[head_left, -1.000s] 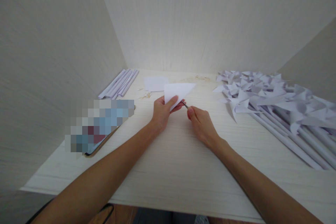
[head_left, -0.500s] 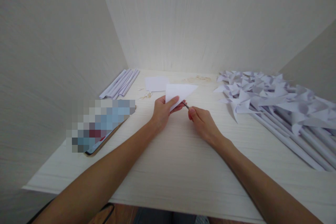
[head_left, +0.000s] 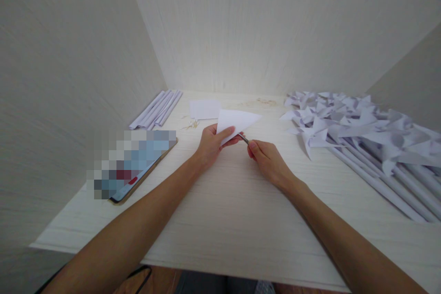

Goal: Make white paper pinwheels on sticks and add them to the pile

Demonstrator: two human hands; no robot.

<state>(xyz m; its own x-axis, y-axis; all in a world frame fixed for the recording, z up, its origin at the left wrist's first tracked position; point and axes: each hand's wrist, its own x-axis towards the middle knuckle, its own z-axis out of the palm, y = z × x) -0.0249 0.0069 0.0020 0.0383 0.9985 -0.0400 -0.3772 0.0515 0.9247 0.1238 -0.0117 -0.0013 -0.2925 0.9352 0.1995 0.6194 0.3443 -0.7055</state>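
Observation:
A white piece of paper, triangular in outline with its point to the right, is pinched in my left hand above the table. The thumb lies on top and the fingers are underneath. In my right hand I grip a thin dark metal tool, whose tip meets the lower slanted edge of the paper. The fist hides the tool's rear end, and I cannot tell its exact kind. Behind the paper lies a small pile of white paper sheets.
Several white pinwheels with rolled paper sticks are heaped at the right. Paper rolls lie at the back left, above a phone with a blurred screen. Small pale bits sit near the sheets. Walls enclose the table.
The paper's right point has shifted very slightly to the right and its upper edge looks more curved. Both hands keep nearly the same place and grip.

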